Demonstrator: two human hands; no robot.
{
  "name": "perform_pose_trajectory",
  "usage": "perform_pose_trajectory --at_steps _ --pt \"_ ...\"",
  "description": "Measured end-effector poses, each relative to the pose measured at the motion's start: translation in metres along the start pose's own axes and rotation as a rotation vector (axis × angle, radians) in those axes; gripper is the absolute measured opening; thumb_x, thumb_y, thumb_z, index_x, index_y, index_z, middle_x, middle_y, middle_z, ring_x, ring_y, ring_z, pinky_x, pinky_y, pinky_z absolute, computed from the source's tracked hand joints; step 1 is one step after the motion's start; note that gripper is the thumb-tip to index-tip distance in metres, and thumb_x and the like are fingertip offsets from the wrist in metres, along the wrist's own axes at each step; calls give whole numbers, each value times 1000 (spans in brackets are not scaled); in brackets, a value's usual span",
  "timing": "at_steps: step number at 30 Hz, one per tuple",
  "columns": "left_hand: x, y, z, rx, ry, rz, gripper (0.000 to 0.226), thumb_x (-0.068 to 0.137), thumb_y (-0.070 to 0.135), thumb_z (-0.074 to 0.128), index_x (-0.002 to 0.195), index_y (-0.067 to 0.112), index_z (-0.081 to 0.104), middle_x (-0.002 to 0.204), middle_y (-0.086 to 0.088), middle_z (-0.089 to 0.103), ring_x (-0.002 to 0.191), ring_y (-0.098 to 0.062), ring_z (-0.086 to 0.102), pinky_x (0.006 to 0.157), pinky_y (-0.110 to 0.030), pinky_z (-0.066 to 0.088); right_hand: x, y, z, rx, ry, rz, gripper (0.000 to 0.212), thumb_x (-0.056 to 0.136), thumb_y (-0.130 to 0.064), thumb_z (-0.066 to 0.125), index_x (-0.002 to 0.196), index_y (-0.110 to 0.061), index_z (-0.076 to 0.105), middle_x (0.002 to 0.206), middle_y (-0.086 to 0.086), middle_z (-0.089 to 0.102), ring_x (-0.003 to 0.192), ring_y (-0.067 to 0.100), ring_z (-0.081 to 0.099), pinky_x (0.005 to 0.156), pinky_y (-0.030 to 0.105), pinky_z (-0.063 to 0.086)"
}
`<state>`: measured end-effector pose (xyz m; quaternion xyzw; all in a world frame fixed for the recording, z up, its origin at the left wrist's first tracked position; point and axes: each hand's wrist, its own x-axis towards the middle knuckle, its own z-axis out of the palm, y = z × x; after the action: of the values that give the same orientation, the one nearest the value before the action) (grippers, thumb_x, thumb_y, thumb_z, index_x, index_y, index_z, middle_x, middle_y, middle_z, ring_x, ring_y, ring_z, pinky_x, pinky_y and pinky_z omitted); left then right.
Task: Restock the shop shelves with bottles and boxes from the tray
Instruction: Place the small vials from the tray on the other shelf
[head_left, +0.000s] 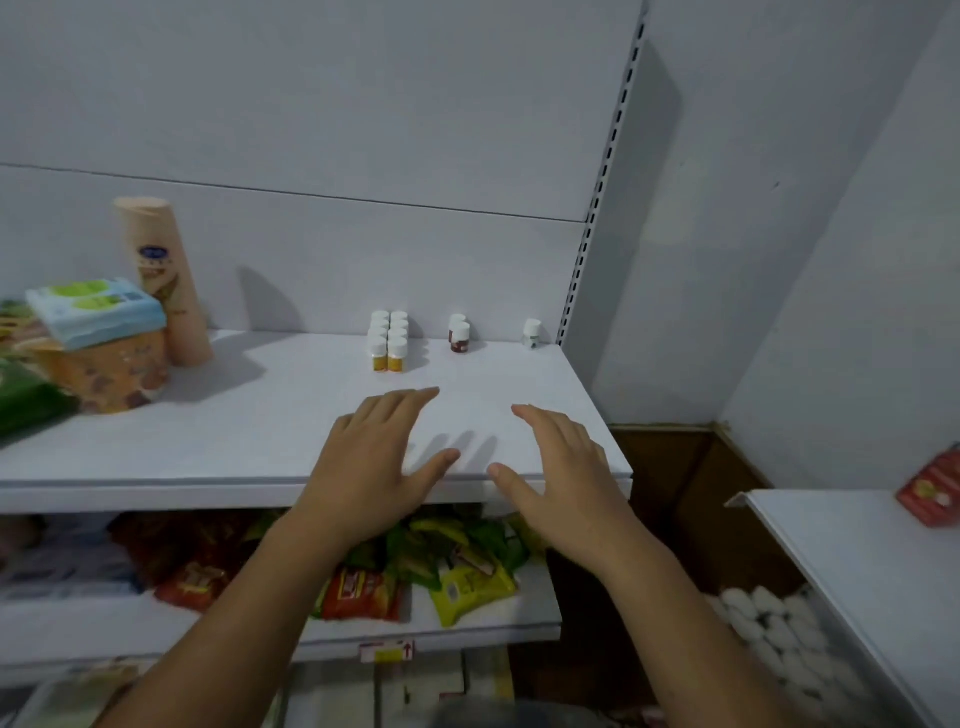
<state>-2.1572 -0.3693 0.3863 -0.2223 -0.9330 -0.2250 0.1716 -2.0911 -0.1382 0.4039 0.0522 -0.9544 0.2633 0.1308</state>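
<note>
Top shelf (260, 415) is smooth matte white sheet w/ a rounded front lip. At its back, small cylindrical bottles w/ white screw caps: yellow-label bottles (387, 340) packed in 2 tight rows, 2 dark-brown bottles (460, 335) one behind the other just to their R, and a single clear bottle (532, 333) further R near the slotted upright. Left hand (374, 462) and right hand (561, 467) are both flat, palms down, fingers straight and close together, thumbs out toward each other, holding nothing, over the shelf's front edge. The yellow bottles stand beyond the left fingertips, apart from them; brown and clear ones lie beyond the gap and the right hand. Far L: tall glossy peach bottle (161, 280), soft plastic tissue pack (96, 312) on a printed orange tub (111, 374). Shelf below holds crinkly foil snack packets (467, 577).
</note>
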Motion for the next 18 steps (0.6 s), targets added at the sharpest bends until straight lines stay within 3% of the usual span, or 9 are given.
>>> perform_pose_trajectory --at_steps 8,14,18 --pt "-144 80 12 69 -55 -60 72 96 74 44 156 34 37 151 10 50 139 -16 46 109 -43 45 -157 31 1 17 -36 -75 62 99 -56 57 154 -34 37 153 -12 42 142 10 34 118 40 33" --pt "-250 101 62 94 -303 -149 69 97 71 47 154 34 38 152 9 49 139 -18 47 109 -47 46 -266 79 45 81 -213 140 62 98 -51 61 154 -34 38 152 -7 44 140 17 38 115 45 35" --pt "-293 101 99 52 -437 -200 71 96 72 48 154 33 37 151 6 52 137 -21 50 106 -50 49 -309 114 70 135 -280 321 58 98 -44 67 150 -31 44 143 -2 50 133 22 47 105 42 46"
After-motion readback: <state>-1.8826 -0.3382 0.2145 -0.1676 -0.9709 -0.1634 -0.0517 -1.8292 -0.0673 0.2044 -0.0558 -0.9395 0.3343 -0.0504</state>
